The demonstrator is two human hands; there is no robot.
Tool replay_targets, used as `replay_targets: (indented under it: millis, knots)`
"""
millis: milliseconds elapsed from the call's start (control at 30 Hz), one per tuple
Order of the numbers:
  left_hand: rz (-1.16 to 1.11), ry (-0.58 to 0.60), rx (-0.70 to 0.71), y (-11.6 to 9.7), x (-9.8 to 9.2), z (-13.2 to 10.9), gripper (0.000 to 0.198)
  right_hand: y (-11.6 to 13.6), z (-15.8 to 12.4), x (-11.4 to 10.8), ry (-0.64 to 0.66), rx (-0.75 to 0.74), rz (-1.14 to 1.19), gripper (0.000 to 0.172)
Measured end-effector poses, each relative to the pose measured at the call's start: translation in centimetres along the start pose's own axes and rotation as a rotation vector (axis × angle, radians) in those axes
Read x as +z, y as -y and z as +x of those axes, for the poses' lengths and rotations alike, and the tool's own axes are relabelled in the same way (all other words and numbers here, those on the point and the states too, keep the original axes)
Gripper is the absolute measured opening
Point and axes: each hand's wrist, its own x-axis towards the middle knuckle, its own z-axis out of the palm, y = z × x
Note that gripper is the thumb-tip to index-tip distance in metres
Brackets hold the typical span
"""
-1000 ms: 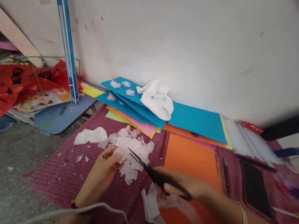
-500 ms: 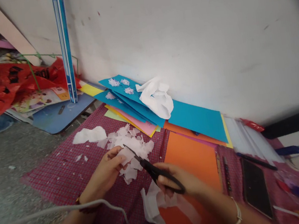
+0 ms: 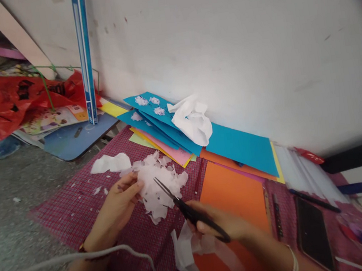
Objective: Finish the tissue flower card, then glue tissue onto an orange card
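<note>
My right hand (image 3: 217,222) is closed around the black handles of a pair of scissors (image 3: 196,215), whose narrow blades point up and left. Thumb and fingers of my left hand (image 3: 119,203) pinch a thin white piece of tissue paper (image 3: 145,180); its outline blends into the paper behind. Beyond the blade tips lies a loose heap of cut tissue scraps (image 3: 156,212) on the red checked cloth (image 3: 76,202). A larger torn tissue sheet (image 3: 111,163) lies left of the heap. More tissue strips (image 3: 185,252) lie below my right hand, partly over an orange sheet (image 3: 231,186).
Blue card sheets (image 3: 242,147) and a stack of coloured paper lie along the wall, with a crumpled white tissue (image 3: 192,123) on top. At right are a dark phone (image 3: 312,233) and a pen (image 3: 277,216). A pale cord (image 3: 67,258) crosses over my left forearm.
The scissors have drawn slightly down and right, away from my left hand. My left hand has shifted a little left and up. The whole view has moved slightly.
</note>
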Motion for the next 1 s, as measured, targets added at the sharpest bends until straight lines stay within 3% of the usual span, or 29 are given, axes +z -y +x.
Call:
replay_targets:
  millis: [233,533,667,867,1000]
  knots:
    - [0.314,0.14,0.063,0.5,0.2,-0.1,0.044,0.6,0.5,0.0,0.026,0.059,-0.078,0.086]
    - [0.454,0.179,0.063,0.0,0.5,0.3,0.059,-0.1,1.8,0.9,-0.14,0.106,0.088,0.068]
    - [0.498,0.211,0.075,-0.1,0.2,0.7,0.058,-0.3,1.6,0.6,-0.128,0.152,0.121,0.068]
    - [0.467,0.173,0.108,-0.6,0.0,1.1,0.048,-0.1,0.8,-0.6,-0.021,0.002,0.092,0.065]
    - [0.533,0.051,0.299,-0.9,-0.7,1.4,0.033,-0.8,-0.2,-1.1,-0.034,-0.073,0.163,0.066]
